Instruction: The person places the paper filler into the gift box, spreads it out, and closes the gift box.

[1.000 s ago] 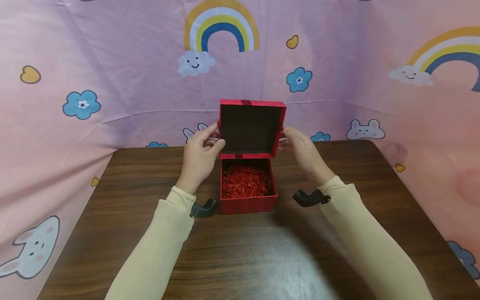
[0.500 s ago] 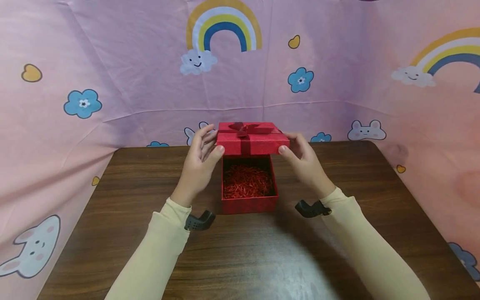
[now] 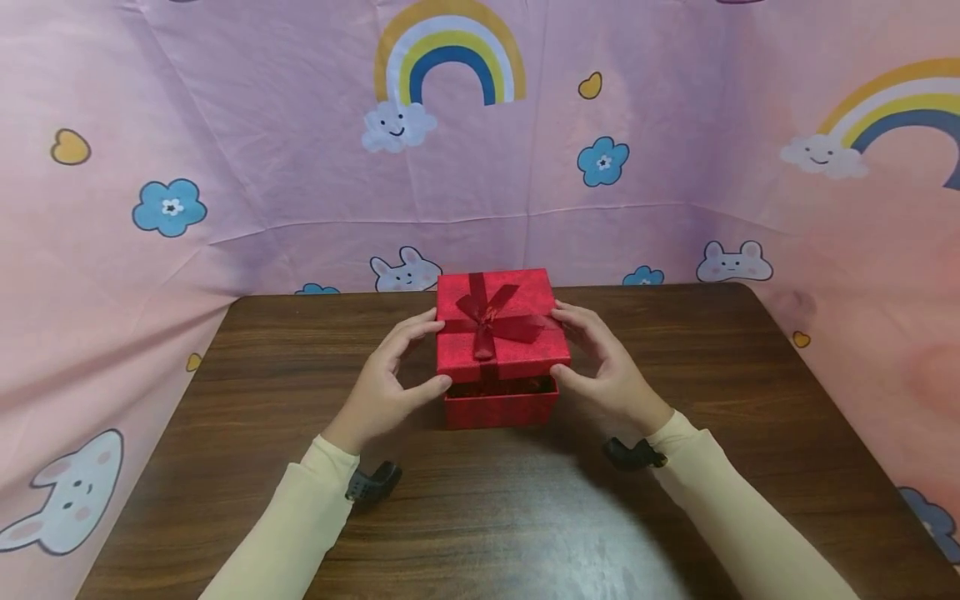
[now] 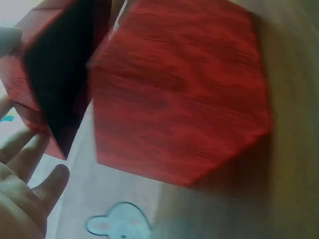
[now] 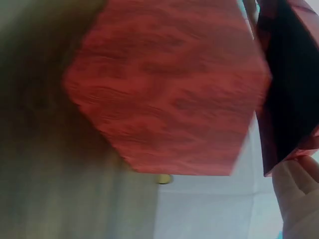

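Both hands hold the red box lid (image 3: 519, 348), with its dark red ribbon bow (image 3: 487, 319) facing up. It hovers over the red box base (image 3: 501, 411), which stands on the table. My left hand (image 3: 378, 387) grips the lid's left side, thumb near the front corner. On the opposite side my right hand (image 3: 611, 379) grips it likewise. In the left wrist view the lid's black inside (image 4: 62, 74) shows apart from the base's patterned wall (image 4: 179, 94). The right wrist view shows the same gap. The lid hides most of the base's inside.
A brown wooden table (image 3: 480, 517) lies under the box. Behind it and at both sides hangs a pink cloth (image 3: 300, 125) printed with rainbows, flowers and rabbits. A dark device (image 3: 375, 482) sits at the left wrist, another (image 3: 633, 454) at the right.
Both hands have tipped the lid from upright, inside facing me, to bow side up. They have lowered it over the base, now covering the red shredded filling. The base has stayed put.
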Demonstrator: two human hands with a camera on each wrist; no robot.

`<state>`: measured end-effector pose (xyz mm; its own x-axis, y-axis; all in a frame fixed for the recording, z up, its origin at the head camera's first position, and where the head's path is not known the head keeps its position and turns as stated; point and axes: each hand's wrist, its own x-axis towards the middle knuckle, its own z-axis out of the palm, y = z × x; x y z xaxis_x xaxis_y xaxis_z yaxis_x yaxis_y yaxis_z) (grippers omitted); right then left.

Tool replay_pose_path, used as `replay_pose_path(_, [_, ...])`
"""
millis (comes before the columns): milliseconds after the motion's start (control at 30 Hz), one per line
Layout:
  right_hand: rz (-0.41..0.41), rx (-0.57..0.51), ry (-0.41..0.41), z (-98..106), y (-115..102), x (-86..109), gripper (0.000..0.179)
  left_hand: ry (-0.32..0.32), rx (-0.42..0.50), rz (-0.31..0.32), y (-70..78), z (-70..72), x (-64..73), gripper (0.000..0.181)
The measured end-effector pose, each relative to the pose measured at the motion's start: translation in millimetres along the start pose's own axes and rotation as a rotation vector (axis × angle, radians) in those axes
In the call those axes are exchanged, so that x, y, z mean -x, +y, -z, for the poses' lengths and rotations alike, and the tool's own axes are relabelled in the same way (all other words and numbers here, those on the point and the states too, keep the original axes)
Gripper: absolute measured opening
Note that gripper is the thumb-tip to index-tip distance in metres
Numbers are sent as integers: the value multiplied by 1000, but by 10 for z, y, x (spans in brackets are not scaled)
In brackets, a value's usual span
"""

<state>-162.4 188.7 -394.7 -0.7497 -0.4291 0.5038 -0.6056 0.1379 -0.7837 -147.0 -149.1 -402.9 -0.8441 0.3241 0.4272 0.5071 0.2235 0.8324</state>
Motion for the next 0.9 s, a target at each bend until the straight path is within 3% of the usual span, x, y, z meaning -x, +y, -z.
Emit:
replay_pose_path(367, [-110,-17,-3,-114,148,223,74,-36,-74,41,-152,-110,157,66])
replay_pose_path(667, [-89,-46,-4,-159,246,255,74,-58,-101,83,-169,-119,171,66])
replay_pose_path(900, [-123,-40,-29,-159,323,289,73,-70,-104,106,-188,-138,186,65])
